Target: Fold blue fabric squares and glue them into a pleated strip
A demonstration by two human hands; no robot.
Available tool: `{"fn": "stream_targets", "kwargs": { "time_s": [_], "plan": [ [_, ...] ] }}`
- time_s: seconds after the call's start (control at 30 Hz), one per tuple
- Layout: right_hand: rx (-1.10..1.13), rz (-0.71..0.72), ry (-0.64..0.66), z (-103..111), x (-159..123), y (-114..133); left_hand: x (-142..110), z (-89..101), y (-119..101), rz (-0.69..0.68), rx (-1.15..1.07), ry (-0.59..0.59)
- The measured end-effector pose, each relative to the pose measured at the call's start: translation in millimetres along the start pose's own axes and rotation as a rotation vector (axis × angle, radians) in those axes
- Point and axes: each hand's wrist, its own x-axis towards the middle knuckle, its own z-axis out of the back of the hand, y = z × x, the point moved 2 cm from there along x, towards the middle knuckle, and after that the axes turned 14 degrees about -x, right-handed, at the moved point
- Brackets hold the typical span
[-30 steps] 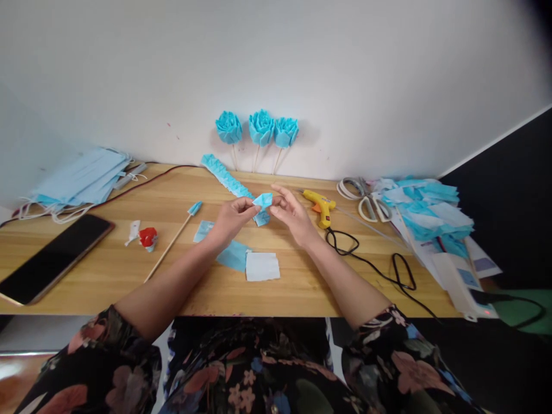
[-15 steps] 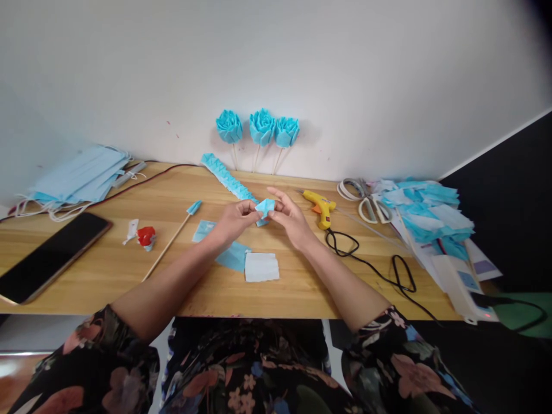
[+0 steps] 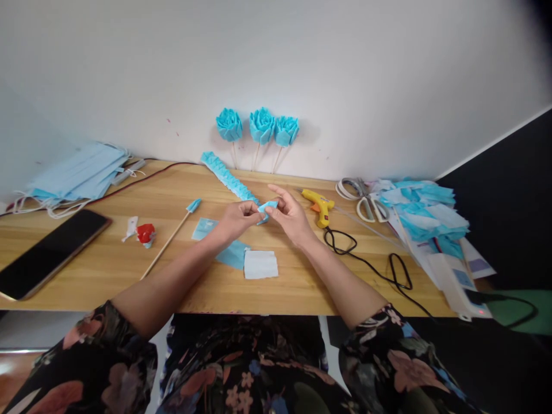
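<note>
Between my two hands is a small folded piece of blue mask fabric (image 3: 269, 206). My left hand (image 3: 240, 219) pinches its left end between thumb and fingertips. The thumb and fingers of my right hand (image 3: 290, 217) grip its right side, with the index finger stretched out. Just behind them a row of folded blue petals (image 3: 226, 177) runs back toward the wall. Under and beside my left forearm lie flat blue squares (image 3: 234, 255), and a white square (image 3: 261, 264) is at their right. A wooden stick with a blue folded tip (image 3: 171, 236) lies to the left.
Three blue fabric flowers (image 3: 262, 126) on sticks lean against the wall. At right are a yellow glue gun (image 3: 319, 206) with a looping black cord, scissors (image 3: 371, 208) and a fabric pile (image 3: 426, 210). Masks (image 3: 80, 172), a phone (image 3: 52, 253) and a red wrapper (image 3: 145, 233) are at left.
The blue piece between my hands has gone from a broad, pointed shape to a narrower, folded one. Both hands stay in nearly the same place.
</note>
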Motion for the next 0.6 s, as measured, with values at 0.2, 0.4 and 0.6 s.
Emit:
{"fn": "stream_targets", "kwargs": {
  "time_s": [0.2, 0.4, 0.6],
  "plan": [
    [0.078, -0.017, -0.1, 13, 4, -1, -1, 0.3, -2, 0.01, 0.018, -0.018],
    [-0.001, 0.008, -0.078, 13, 3, 3, -1, -0.4, 0, 0.017, 0.037, -0.001],
    [-0.028, 0.023, -0.206, 18, 7, -4, 1, -0.9, 2, 0.012, -0.053, 0.06]
  ]
}}
